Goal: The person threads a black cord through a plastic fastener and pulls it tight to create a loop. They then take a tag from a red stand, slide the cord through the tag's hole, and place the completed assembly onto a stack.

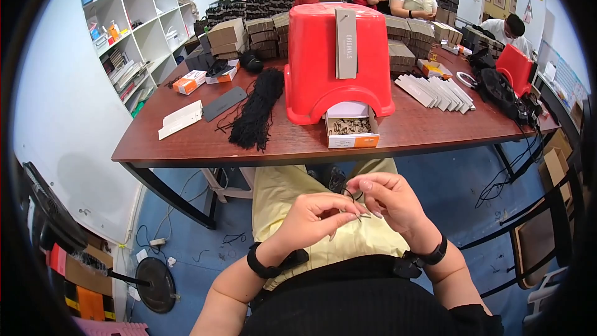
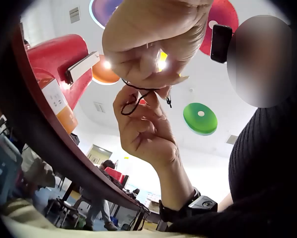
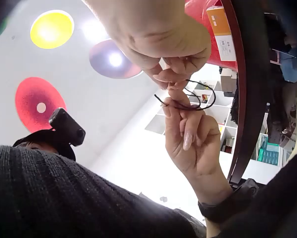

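Both hands meet above the lap, in front of the table edge. My left hand (image 1: 314, 218) pinches a thin black cord (image 3: 214, 94) between thumb and fingers. Close against it, my right hand (image 1: 398, 202) also pinches the cord, its fingertips right beside the left ones. In the right wrist view the cord bends in a loop beside the fingertips, with a short end sticking out. The left wrist view shows a small loop of it in front of the right hand (image 2: 148, 131). The fingers hide the middle of the cord.
A red plastic stool (image 1: 311, 56) bearing a grey tag (image 1: 346, 43) stands on the table (image 1: 205, 143). Under its arch sits a box (image 1: 353, 142) of small metal pieces. A black cord bundle (image 1: 258, 109) lies left, fanned grey tags (image 1: 435, 93) right. Several people work behind.
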{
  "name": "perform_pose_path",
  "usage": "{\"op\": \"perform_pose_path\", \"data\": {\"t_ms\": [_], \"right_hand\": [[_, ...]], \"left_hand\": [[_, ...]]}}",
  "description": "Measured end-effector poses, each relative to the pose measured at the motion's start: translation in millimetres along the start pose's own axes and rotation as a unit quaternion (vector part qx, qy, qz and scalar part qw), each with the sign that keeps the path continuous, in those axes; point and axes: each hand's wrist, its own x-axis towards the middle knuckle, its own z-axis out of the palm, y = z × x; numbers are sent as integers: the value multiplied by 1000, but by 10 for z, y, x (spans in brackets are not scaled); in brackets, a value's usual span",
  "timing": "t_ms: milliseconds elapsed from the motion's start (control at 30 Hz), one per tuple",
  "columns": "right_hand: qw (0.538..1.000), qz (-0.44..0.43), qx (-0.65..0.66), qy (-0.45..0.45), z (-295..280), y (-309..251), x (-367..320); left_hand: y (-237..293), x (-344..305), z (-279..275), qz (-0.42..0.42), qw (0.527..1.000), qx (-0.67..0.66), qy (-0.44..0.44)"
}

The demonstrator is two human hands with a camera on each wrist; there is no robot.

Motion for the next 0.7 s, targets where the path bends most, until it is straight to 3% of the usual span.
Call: {"op": "perform_pose_path", "data": {"t_ms": [100,167,200,300,433,533,700], "right_hand": [[997,-42,-39,54,31,36,10],[958,-183,-194,100,23,142,6],[939,-195,-266,98,21,149,-2],[929,-213,-302,28,-18,202,21],[964,-136,-226,-20,75,187,51],[978,-132,-157,-30,46,299,118],[974,-144,-175,-11,49,308,110]], "left_hand": [[17,8,-26,2,996,-49,78],[23,19,-35,3,990,-73,117],[23,23,-31,5,987,-98,127],[-13,28,-28,0,982,-137,132],[-22,21,-17,-17,979,-166,117],[-73,15,-38,-20,980,-167,110],[-49,24,-39,-27,975,-181,123]]}}
